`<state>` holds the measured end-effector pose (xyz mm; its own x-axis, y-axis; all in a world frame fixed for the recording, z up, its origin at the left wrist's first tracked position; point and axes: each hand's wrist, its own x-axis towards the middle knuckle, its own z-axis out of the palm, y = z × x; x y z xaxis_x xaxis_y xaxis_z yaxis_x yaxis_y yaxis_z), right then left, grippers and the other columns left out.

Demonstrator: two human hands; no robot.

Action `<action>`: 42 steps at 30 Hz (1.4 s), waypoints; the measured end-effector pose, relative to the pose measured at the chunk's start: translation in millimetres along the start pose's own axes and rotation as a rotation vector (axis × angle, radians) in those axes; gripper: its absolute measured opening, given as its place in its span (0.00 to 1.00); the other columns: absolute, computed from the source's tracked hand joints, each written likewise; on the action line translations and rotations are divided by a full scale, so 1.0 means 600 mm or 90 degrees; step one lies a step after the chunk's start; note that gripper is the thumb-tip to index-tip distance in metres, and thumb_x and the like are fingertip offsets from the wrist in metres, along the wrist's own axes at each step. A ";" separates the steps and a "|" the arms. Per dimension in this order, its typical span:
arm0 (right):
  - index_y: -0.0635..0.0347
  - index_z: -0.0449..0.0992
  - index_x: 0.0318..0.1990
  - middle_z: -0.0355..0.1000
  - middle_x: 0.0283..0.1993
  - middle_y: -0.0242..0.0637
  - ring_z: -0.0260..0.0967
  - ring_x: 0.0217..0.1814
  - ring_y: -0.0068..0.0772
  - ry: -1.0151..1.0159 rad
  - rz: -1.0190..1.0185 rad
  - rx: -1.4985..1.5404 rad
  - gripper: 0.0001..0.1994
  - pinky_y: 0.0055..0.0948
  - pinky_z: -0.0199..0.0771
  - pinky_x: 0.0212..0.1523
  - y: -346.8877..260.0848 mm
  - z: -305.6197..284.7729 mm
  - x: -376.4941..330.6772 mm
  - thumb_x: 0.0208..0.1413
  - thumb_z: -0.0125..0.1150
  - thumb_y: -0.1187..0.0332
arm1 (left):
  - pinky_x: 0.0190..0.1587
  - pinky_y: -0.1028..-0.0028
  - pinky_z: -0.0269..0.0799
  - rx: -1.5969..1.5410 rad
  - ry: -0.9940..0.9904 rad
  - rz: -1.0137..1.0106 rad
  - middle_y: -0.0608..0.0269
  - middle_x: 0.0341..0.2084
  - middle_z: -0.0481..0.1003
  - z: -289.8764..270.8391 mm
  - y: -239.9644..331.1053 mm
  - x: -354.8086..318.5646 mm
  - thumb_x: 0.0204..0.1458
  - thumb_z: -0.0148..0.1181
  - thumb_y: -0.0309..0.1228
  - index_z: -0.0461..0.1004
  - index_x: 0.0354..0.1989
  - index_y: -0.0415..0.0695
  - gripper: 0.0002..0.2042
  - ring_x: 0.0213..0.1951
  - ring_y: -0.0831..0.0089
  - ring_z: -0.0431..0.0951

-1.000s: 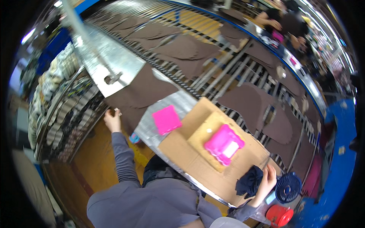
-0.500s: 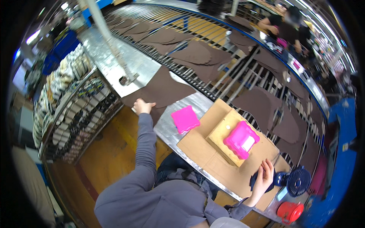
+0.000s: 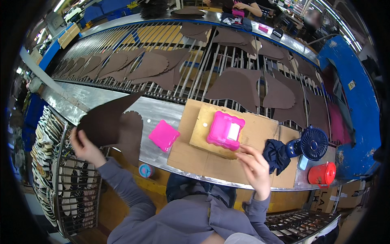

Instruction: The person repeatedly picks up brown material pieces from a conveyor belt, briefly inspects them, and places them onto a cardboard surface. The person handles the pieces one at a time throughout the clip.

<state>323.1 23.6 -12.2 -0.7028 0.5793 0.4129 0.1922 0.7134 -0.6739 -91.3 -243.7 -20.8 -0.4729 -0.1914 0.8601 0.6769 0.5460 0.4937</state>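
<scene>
My left hand [image 3: 86,149] grips the edge of a dark brown cut sheet piece [image 3: 101,122], lifting it at a tilt above the left end of the metal table. Another brown piece with a scalloped edge [image 3: 131,136] lies beneath it, partly covered. My right hand [image 3: 256,171] hovers with bent fingers apart, near the lower right corner of a pink plastic box [image 3: 222,132]. That box stands on a yellowish block [image 3: 199,136] over flat cardboard [image 3: 183,156]. A flat pink square piece [image 3: 164,135] lies on the metal between the hands.
Behind the table, a roller conveyor [image 3: 195,81] carries several brown pieces. At right are a dark cloth [image 3: 276,154], a blue fan [image 3: 313,143] and a red bucket [image 3: 321,174]. A wire rack of shoe parts [image 3: 77,187] stands left. A co-worker's arm [image 3: 248,8] shows across the conveyor.
My view has turned left to right across the table. My left hand has raised a brown piece off the table. My right hand has moved from beside the dark cloth toward the pink box.
</scene>
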 end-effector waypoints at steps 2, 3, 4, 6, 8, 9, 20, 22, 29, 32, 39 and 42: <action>0.59 0.81 0.41 0.72 0.52 0.44 0.72 0.51 0.43 -0.062 -0.121 -0.023 0.12 0.36 0.73 0.50 -0.027 0.006 0.024 0.47 0.62 0.79 | 0.52 0.72 0.69 -0.172 -0.015 -0.041 0.55 0.46 0.76 -0.069 0.060 0.046 0.56 0.55 0.18 0.74 0.49 0.33 0.12 0.46 0.68 0.75; 0.57 0.81 0.42 0.72 0.53 0.44 0.71 0.53 0.46 -0.062 -0.178 0.000 0.13 0.39 0.71 0.52 -0.042 0.020 0.034 0.47 0.63 0.77 | 0.51 0.72 0.70 -0.157 -0.046 -0.009 0.53 0.46 0.75 -0.097 0.078 0.056 0.56 0.55 0.18 0.73 0.50 0.32 0.13 0.46 0.68 0.75; 0.54 0.82 0.43 0.71 0.54 0.44 0.70 0.55 0.48 -0.065 -0.237 0.029 0.14 0.41 0.69 0.55 -0.059 0.036 0.045 0.46 0.63 0.75 | 0.51 0.72 0.70 -0.135 -0.076 0.025 0.52 0.46 0.75 -0.128 0.094 0.061 0.56 0.54 0.17 0.72 0.50 0.31 0.13 0.46 0.67 0.75; 0.53 0.81 0.44 0.70 0.55 0.45 0.67 0.57 0.52 -0.054 -0.283 0.054 0.14 0.44 0.66 0.57 -0.096 0.069 0.058 0.47 0.62 0.72 | 0.40 0.68 0.73 -0.197 -0.179 0.201 0.47 0.34 0.77 -0.135 0.126 0.060 0.49 0.54 0.11 0.74 0.44 0.30 0.13 0.35 0.66 0.77; 0.54 0.81 0.45 0.70 0.55 0.45 0.69 0.55 0.50 -0.090 -0.305 0.079 0.15 0.41 0.69 0.55 -0.131 0.095 0.072 0.46 0.63 0.72 | 0.29 0.69 0.71 -0.333 -0.331 0.293 0.49 0.23 0.77 -0.140 0.177 0.049 0.44 0.57 0.13 0.75 0.39 0.32 0.12 0.23 0.66 0.76; 0.54 0.80 0.45 0.71 0.55 0.44 0.70 0.54 0.48 -0.140 -0.298 0.099 0.16 0.39 0.71 0.53 -0.133 0.101 0.069 0.45 0.63 0.72 | 0.26 0.71 0.70 -0.404 -0.358 0.314 0.50 0.20 0.76 -0.133 0.193 0.038 0.42 0.58 0.14 0.75 0.37 0.34 0.12 0.20 0.67 0.75; 0.60 0.81 0.39 0.79 0.37 0.38 0.78 0.39 0.36 -0.023 -0.154 0.053 0.17 0.27 0.77 0.37 -0.051 0.008 0.063 0.40 0.60 0.85 | 0.37 0.76 0.72 -0.427 -0.849 -0.058 0.59 0.28 0.80 -0.003 0.240 -0.050 0.44 0.67 0.21 0.75 0.44 0.32 0.16 0.30 0.79 0.77; 0.61 0.81 0.39 0.79 0.37 0.40 0.77 0.38 0.37 0.046 -0.172 0.013 0.14 0.27 0.76 0.37 -0.045 -0.016 0.095 0.44 0.62 0.85 | 0.39 0.76 0.72 -0.557 -0.805 -0.114 0.59 0.33 0.80 0.044 0.249 -0.084 0.48 0.65 0.21 0.73 0.46 0.32 0.16 0.34 0.79 0.77; 0.59 0.73 0.56 0.74 0.45 0.43 0.72 0.41 0.38 -0.081 -0.146 0.060 0.23 0.28 0.72 0.42 0.002 -0.048 0.185 0.50 0.59 0.84 | 0.48 0.77 0.69 -0.649 -0.623 -0.162 0.61 0.41 0.77 0.127 0.295 -0.074 0.55 0.60 0.21 0.71 0.49 0.32 0.13 0.43 0.78 0.74; 0.58 0.72 0.57 0.72 0.46 0.43 0.72 0.43 0.40 -0.064 -0.192 0.000 0.24 0.28 0.72 0.44 0.046 -0.025 0.191 0.50 0.56 0.85 | 0.43 0.78 0.70 -0.592 -0.584 -0.081 0.60 0.36 0.78 0.133 0.285 -0.054 0.55 0.60 0.23 0.73 0.44 0.32 0.10 0.38 0.78 0.75; 0.58 0.74 0.54 0.72 0.46 0.44 0.73 0.43 0.41 -0.030 -0.240 -0.020 0.24 0.29 0.73 0.41 0.044 -0.009 0.184 0.48 0.55 0.87 | 0.39 0.79 0.70 -0.573 -0.546 -0.076 0.60 0.32 0.79 0.129 0.270 -0.061 0.54 0.61 0.23 0.74 0.41 0.32 0.09 0.34 0.80 0.76; 0.58 0.74 0.54 0.72 0.46 0.44 0.73 0.42 0.43 -0.039 -0.233 -0.035 0.25 0.29 0.73 0.41 0.051 -0.006 0.179 0.47 0.55 0.87 | 0.38 0.79 0.70 -0.576 -0.551 -0.076 0.60 0.31 0.79 0.134 0.264 -0.071 0.54 0.61 0.23 0.74 0.41 0.32 0.09 0.34 0.80 0.76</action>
<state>256.1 109.2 13.7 -0.7714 0.2577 0.5818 -0.0447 0.8901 -0.4536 -9.4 -83.6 10.3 -0.5404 0.5827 0.6070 0.5859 -0.2572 0.7685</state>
